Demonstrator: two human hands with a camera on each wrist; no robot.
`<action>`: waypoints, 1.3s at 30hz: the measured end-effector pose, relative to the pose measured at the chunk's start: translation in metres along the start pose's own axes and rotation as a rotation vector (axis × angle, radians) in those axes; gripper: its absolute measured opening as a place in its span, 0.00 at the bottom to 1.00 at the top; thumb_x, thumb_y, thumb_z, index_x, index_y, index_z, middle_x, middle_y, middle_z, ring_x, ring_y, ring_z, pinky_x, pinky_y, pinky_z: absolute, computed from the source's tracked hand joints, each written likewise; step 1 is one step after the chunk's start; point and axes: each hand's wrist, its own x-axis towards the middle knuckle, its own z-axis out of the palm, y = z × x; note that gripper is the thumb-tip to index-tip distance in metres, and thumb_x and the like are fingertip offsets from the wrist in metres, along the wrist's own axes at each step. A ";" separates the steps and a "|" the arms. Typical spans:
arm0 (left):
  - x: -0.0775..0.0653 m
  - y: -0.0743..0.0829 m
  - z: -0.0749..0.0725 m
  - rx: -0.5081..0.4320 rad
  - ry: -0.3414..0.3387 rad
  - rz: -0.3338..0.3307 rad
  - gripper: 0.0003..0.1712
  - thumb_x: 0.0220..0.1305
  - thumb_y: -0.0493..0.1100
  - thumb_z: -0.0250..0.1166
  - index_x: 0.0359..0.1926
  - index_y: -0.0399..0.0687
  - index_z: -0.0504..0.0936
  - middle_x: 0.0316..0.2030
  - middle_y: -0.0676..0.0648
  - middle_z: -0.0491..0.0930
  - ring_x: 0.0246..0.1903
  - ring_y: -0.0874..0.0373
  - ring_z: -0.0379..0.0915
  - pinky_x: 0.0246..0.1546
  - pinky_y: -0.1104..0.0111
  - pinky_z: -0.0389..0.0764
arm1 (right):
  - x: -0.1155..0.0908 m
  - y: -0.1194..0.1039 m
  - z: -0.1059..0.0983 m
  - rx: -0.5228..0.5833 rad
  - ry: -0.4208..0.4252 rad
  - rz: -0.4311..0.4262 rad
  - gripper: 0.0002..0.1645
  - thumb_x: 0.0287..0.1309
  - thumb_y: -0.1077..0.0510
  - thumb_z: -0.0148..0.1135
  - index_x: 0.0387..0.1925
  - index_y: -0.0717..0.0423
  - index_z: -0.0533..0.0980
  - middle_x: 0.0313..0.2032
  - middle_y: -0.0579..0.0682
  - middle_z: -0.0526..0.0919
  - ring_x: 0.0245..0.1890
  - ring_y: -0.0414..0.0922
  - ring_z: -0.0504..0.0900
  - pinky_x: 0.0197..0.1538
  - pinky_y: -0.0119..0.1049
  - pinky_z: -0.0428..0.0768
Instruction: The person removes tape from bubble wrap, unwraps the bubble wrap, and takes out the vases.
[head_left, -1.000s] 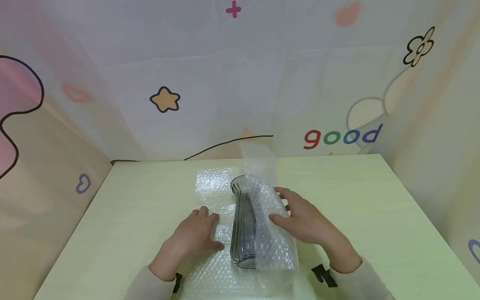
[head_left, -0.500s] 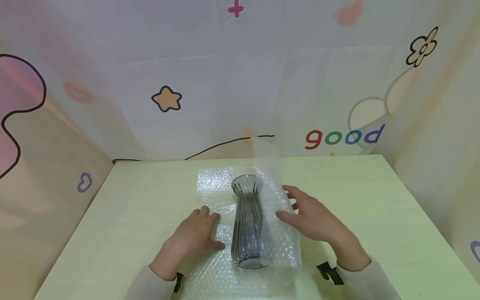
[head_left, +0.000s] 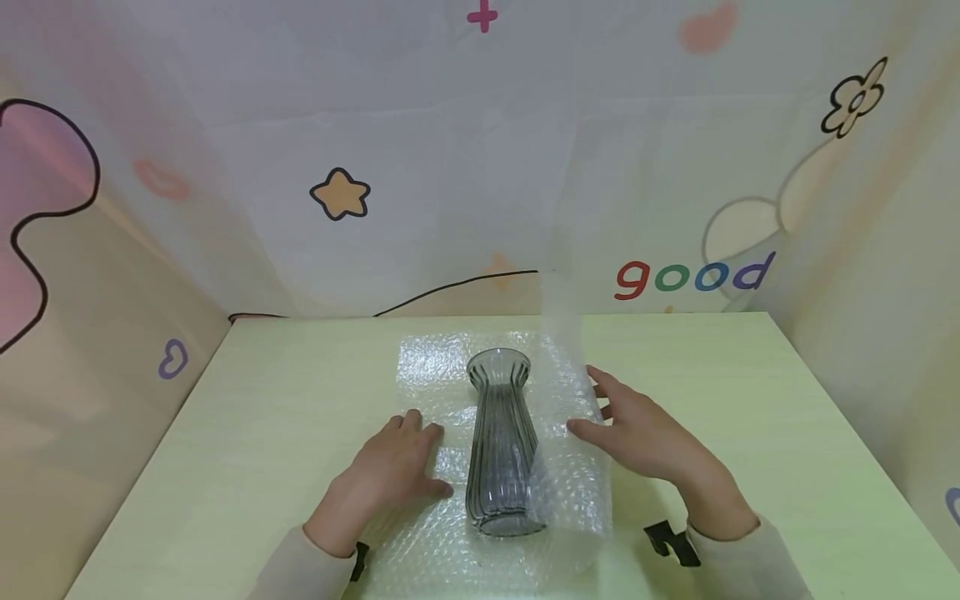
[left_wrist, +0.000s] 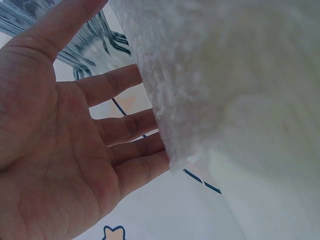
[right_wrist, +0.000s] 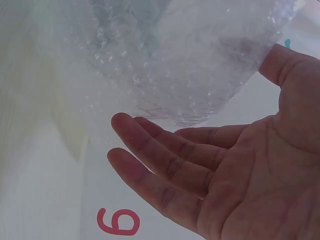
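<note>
A grey-tinted, ribbed glass vase [head_left: 501, 450] lies on a sheet of bubble wrap [head_left: 431, 367], its flared mouth at the far end and its base towards me. To its left, my left hand [head_left: 390, 467] rests on the sheet with fingers spread. In the left wrist view, those fingertips sit at the edge of the wrap [left_wrist: 165, 85], and part of the vase [left_wrist: 95, 45] shows behind the thumb. My right hand [head_left: 637, 429] touches the raised right side of the wrap, thumb and relaxed fingers well apart. That flap overlaps the vase's lower right side.
A pale green table [head_left: 300, 358] carries the wrap. Behind it hangs a patterned backdrop [head_left: 450, 167] with a star and the word "good", and more of it encloses both sides. Black straps [head_left: 671, 546] show at the cuffs.
My right hand has moved to the right, and the wrap flap has swung right with it, uncovering most of the vase. The left hand has stayed in place on the sheet.
</note>
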 end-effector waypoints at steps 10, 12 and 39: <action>-0.001 0.002 -0.001 -0.002 -0.004 0.004 0.46 0.49 0.63 0.81 0.62 0.40 0.79 0.52 0.36 0.76 0.49 0.42 0.75 0.46 0.51 0.84 | -0.005 0.003 -0.003 0.001 0.022 -0.019 0.61 0.67 0.42 0.66 0.84 0.54 0.38 0.77 0.64 0.58 0.67 0.63 0.73 0.59 0.56 0.81; 0.000 0.002 -0.001 -0.001 -0.004 0.004 0.46 0.49 0.63 0.81 0.62 0.40 0.79 0.52 0.36 0.76 0.49 0.42 0.75 0.46 0.51 0.84 | -0.006 0.003 -0.003 0.000 0.035 -0.039 0.61 0.67 0.44 0.66 0.84 0.52 0.38 0.77 0.65 0.57 0.67 0.64 0.73 0.59 0.57 0.81; -0.001 0.002 -0.002 -0.005 0.006 0.002 0.44 0.48 0.62 0.81 0.60 0.40 0.80 0.49 0.38 0.76 0.46 0.45 0.74 0.44 0.53 0.83 | -0.013 0.004 -0.009 -0.073 0.066 0.018 0.51 0.67 0.30 0.61 0.81 0.43 0.55 0.75 0.60 0.59 0.69 0.63 0.70 0.60 0.62 0.78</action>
